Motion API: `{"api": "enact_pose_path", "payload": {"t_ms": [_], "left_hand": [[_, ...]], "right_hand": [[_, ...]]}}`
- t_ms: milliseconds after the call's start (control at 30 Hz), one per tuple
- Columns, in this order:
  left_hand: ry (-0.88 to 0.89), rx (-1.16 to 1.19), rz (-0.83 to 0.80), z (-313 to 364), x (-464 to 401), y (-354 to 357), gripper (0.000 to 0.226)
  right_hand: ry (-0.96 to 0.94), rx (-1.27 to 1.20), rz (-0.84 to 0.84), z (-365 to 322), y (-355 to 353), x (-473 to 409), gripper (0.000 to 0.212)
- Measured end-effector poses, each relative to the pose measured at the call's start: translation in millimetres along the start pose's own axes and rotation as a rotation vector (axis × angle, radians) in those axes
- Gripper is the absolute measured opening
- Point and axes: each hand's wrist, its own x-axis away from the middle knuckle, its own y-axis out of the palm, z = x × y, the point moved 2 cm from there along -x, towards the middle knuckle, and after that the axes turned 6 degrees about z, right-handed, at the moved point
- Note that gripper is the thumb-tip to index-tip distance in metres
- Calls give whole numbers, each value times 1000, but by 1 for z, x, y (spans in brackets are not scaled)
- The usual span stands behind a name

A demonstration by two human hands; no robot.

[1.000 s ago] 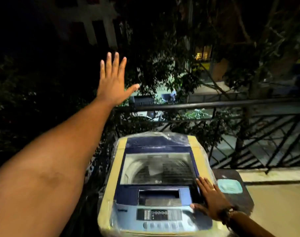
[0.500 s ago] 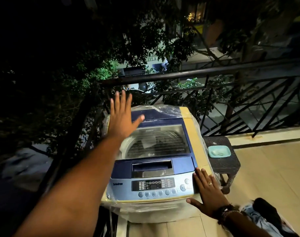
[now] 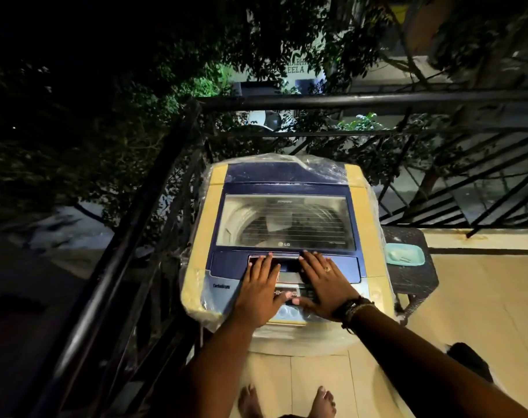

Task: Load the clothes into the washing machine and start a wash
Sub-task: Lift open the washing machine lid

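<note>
A top-loading washing machine (image 3: 362, 206) with a blue top, yellowed sides and a plastic wrap stands in a balcony corner. Its glass lid (image 3: 287, 221) is shut and the drum shows through it. My left hand (image 3: 261, 292) and my right hand (image 3: 323, 286) lie flat side by side on the front of the machine, over the control panel, fingertips reaching the recessed lid handle (image 3: 288, 265). Both hands hold nothing, fingers spread. A dark piece of clothing (image 3: 467, 363) lies on the floor at the right, partly behind my right arm.
A black metal railing (image 3: 317, 101) runs behind and to the left of the machine. A dark wicker stool (image 3: 413, 282) stands right of it with a teal soap dish (image 3: 404, 254) on top. The floor is pale tile (image 3: 482, 297). My bare feet show at the bottom.
My left hand came down from the air onto the machine's front. My right hand slid from the right front corner to the middle beside it. The view tilted downward.
</note>
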Motion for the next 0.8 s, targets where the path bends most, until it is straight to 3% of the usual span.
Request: {"api": "enact_pose_path", "payload": {"t_ms": [233, 433, 567, 700, 800], "left_hand": [[21, 16, 9, 2, 1, -23, 53], [60, 5, -16, -3, -17, -48, 40], [221, -17, 193, -19, -34, -95, 43], [403, -190, 365, -31, -74, -158, 53], [433, -301, 494, -43, -111, -203, 57]], "right_hand": [[-40, 78, -65, -18, 8, -7, 110], [-48, 87, -99, -25, -27, -34, 89], [-121, 222, 96, -24, -80, -48, 83], [-119, 343, 241, -15, -152, -83, 59], [-69, 296, 374, -9, -197, -108, 55]]}}
